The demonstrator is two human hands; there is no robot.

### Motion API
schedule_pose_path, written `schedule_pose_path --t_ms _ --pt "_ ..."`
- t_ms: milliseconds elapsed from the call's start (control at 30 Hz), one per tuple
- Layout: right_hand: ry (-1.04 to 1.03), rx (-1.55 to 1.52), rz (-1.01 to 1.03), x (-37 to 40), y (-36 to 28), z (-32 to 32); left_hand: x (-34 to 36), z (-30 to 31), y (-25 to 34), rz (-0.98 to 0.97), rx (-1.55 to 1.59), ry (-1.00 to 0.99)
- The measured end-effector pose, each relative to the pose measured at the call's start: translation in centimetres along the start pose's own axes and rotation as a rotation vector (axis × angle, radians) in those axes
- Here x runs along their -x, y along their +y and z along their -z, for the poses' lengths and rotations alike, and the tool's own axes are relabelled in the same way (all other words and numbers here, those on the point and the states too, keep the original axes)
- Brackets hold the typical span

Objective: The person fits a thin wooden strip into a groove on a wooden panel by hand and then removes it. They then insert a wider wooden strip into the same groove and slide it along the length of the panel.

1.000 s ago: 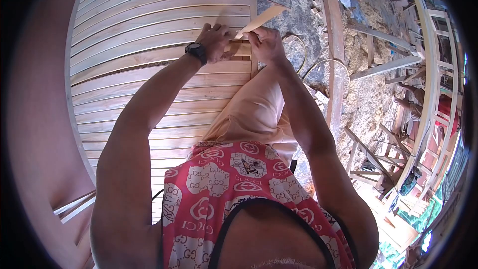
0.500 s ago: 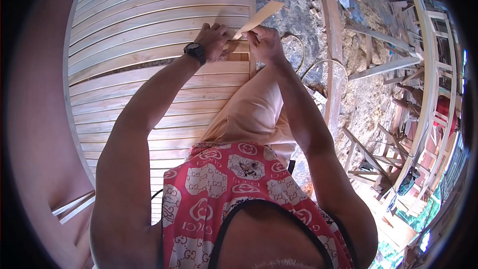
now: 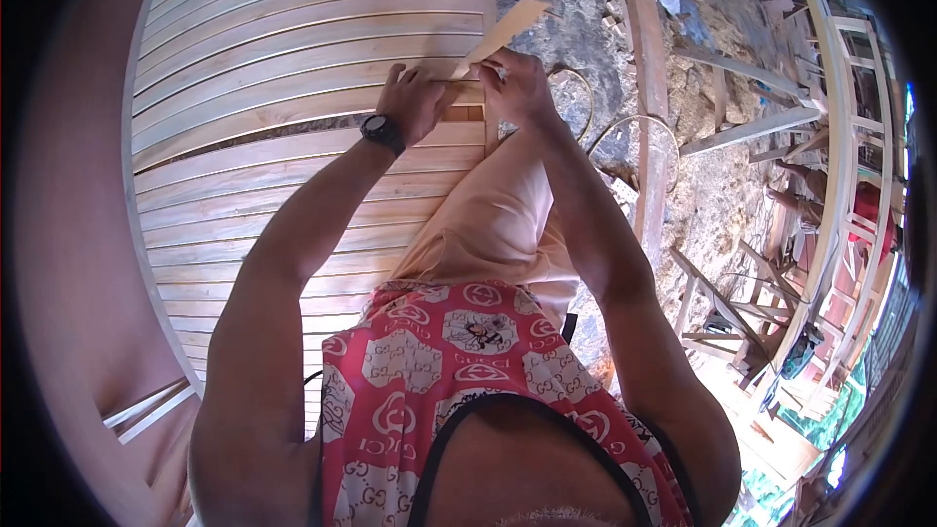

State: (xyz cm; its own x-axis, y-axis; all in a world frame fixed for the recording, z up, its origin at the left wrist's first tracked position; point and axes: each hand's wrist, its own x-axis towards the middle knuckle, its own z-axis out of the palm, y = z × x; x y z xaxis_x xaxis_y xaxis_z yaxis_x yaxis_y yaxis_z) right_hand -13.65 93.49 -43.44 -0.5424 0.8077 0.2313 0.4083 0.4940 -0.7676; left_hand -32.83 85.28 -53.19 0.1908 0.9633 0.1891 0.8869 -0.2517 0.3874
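The right hand [image 3: 517,86] is clenched on the lower end of the wooden strip [image 3: 508,29], which slants up and away past the right edge of the slatted panel [image 3: 293,49]. The left hand [image 3: 415,98] curls at the same end; whether its grip closes on the strip cannot be told. Probable faults: the thin strip snaps if levered sideways, slips off the panel edge, or pinches the crowded fingertips.

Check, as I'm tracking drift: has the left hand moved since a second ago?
Yes. The left hand slid slightly back toward the person, judged against the slatted panel.
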Motion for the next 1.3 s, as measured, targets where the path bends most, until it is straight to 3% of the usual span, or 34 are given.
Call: schedule_pose_path --t_ms 67,133,200,267,467,533,867,1300 --pt "-0.103 0.169 -0.05 -0.3 0.0 0.6 0.6 -0.5 0.1 -0.023 -0.057 0.051" --pt "-0.063 0.151 -0.076 -0.7 -0.9 1.3 1.4 -0.6 0.5 -0.035 -0.111 0.095" --pt "-0.041 0.129 -0.11 -0.4 -2.2 2.0 1.5 -0.1 1.0 0.0 -0.109 0.041" --pt "0.05 0.044 0.069 -0.4 -3.6 2.7 1.4 1.6 1.2 0.005 -0.096 -0.048" --pt "-0.075 0.066 -0.006 3.4 -2.4 1.2 1.1 3.4 0.5 -0.112 -0.084 -0.169" --pt "-0.021 0.12 -0.045 4.1 -1.9 0.7 0.8 3.4 0.7 -0.062 -0.099 -0.325" --pt "-0.012 0.169 -0.071 4.7 -1.0 0.2 0.8 3.3 0.9 -0.103 -0.052 -0.241" --pt "0.016 0.135 0.035 4.4 -1.1 0.2 0.7 2.6 0.5 -0.129 -0.108 -0.2"
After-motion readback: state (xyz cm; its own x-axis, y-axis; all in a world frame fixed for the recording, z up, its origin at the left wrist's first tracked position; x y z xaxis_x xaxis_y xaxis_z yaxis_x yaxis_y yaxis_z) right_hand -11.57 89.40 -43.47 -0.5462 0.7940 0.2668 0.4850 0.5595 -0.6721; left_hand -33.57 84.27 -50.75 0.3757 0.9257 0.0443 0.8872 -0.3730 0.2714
